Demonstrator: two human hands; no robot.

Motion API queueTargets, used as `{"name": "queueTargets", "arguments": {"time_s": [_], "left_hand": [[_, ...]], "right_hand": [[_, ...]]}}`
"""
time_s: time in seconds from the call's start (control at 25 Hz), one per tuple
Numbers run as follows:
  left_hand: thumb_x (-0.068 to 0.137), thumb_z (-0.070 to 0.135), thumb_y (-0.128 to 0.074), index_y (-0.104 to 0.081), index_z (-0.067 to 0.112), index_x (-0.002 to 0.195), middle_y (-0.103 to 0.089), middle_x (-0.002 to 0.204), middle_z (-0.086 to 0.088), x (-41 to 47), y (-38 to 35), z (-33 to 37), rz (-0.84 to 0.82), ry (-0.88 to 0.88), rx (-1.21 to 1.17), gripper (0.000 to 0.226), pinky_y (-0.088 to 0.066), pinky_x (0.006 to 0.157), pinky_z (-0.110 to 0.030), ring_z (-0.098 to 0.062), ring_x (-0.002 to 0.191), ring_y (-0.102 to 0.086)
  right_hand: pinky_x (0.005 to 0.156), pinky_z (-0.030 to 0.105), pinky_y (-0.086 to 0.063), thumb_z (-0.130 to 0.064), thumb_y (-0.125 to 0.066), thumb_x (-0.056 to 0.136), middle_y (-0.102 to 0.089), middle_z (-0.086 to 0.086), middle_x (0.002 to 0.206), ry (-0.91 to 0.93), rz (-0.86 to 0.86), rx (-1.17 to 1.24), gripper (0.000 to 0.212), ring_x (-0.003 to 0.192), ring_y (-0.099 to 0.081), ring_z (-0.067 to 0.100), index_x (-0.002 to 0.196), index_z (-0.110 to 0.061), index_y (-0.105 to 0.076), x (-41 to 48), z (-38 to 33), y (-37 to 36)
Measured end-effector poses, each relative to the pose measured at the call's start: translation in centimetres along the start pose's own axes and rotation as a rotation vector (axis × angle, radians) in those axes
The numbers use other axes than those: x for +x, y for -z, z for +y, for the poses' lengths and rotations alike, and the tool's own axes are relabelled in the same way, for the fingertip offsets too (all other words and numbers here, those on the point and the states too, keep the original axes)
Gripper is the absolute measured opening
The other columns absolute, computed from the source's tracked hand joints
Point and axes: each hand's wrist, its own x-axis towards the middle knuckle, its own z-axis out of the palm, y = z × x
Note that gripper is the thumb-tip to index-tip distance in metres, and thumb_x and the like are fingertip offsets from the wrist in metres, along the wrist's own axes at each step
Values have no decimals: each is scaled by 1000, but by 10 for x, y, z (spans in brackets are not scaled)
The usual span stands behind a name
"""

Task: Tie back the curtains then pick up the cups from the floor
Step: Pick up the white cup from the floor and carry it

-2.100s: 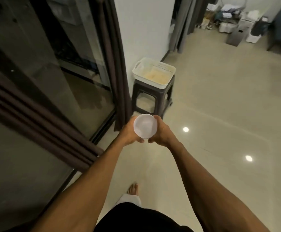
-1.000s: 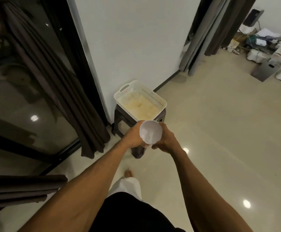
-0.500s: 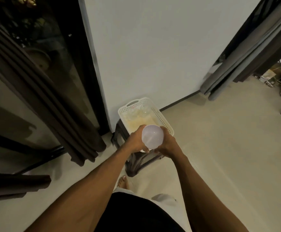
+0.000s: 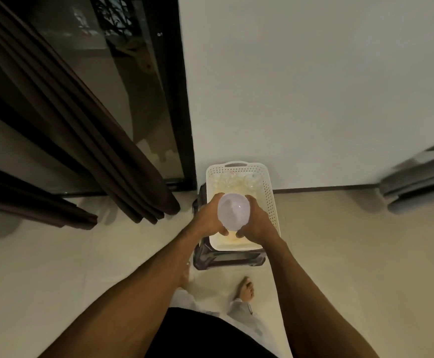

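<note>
A pale translucent plastic cup (image 4: 234, 210) is held upright between both hands, its mouth facing the camera. My left hand (image 4: 208, 217) grips its left side and my right hand (image 4: 256, 221) its right side. The cup hangs directly above a white perforated basket (image 4: 269, 192) that stands on a dark stool (image 4: 230, 260). Two clear cups (image 4: 239, 180) lie at the far end of the basket. The dark brown curtain (image 4: 86, 140) hangs gathered at the left, in front of the glass door.
A white wall (image 4: 314, 86) rises right behind the basket, with a black door frame (image 4: 183, 99) to its left. A grey curtain (image 4: 420, 187) hangs at the far right. My bare feet (image 4: 245, 289) stand on the beige tiled floor just before the stool.
I have walked up to the stool, so the basket has come from ahead to directly beneath the cup. Both hands have kept their hold on the cup throughout.
</note>
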Motion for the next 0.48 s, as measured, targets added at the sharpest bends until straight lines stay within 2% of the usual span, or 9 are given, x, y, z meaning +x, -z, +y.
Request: {"name": "queueTargets", "arguments": {"time_s": [0.08, 0.2, 0.24, 0.28, 0.36, 0.4, 0.48], "left_hand": [[70, 8, -83, -36, 26, 140, -56, 123, -2, 6, -16, 5, 26, 47, -64, 86, -50, 76, -26, -18, 101, -58], [81, 12, -76, -39, 23, 138, -57, 114, -4, 23, -40, 12, 74, 148, -161, 69, -46, 50, -8, -15, 79, -58], [81, 14, -76, -36, 25, 140, -55, 117, -4, 28, -46, 12, 95, 168, -168, 72, -44, 48, -7, -15, 82, -58], [79, 14, -78, -31, 27, 145, -52, 125, -4, 35, -51, 9, 117, 175, -154, 82, -44, 53, -8, -18, 93, -57], [73, 15, -82, -22, 30, 150, -43, 138, -4, 50, -59, 1, 138, 179, -107, 99, -48, 68, -19, -24, 113, -52], [71, 15, -83, -20, 31, 150, -41, 140, -4, 59, -62, -4, 149, 188, -108, 103, -49, 71, -22, -26, 116, -50], [71, 13, -83, -18, 31, 151, -40, 140, -4, 83, -70, -17, 159, 211, -154, 105, -51, 66, -21, -24, 114, -49]], "right_hand": [[84, 46, -57, -5, -87, 62, -57, 3, 120, 36, -39, 3, 101, 106, -60, 25, 142, -20, -27, 7, 16, 6], [84, 42, -57, -2, -85, 64, -57, 4, 121, 47, -98, 0, 99, 106, -60, 26, 143, -19, -27, 27, 41, 15], [82, 42, -58, -3, -85, 64, -57, 4, 122, 48, -106, 10, 98, 106, -61, 26, 142, -19, -29, 35, 50, 14], [79, 39, -59, -4, -86, 64, -57, 4, 122, 52, -104, 22, 97, 106, -61, 25, 142, -19, -30, 42, 57, 12], [68, 28, -57, -5, -86, 66, -56, 3, 124, 51, -92, 53, 94, 105, -59, 23, 141, -19, -32, 56, 70, 5], [64, 24, -55, -5, -85, 66, -55, 2, 125, 48, -84, 74, 93, 106, -58, 22, 141, -19, -33, 64, 76, 2], [58, 18, -49, -2, -84, 67, -55, 2, 127, 29, -66, 95, 93, 104, -54, 18, 143, -18, -33, 89, 90, -9]]}}
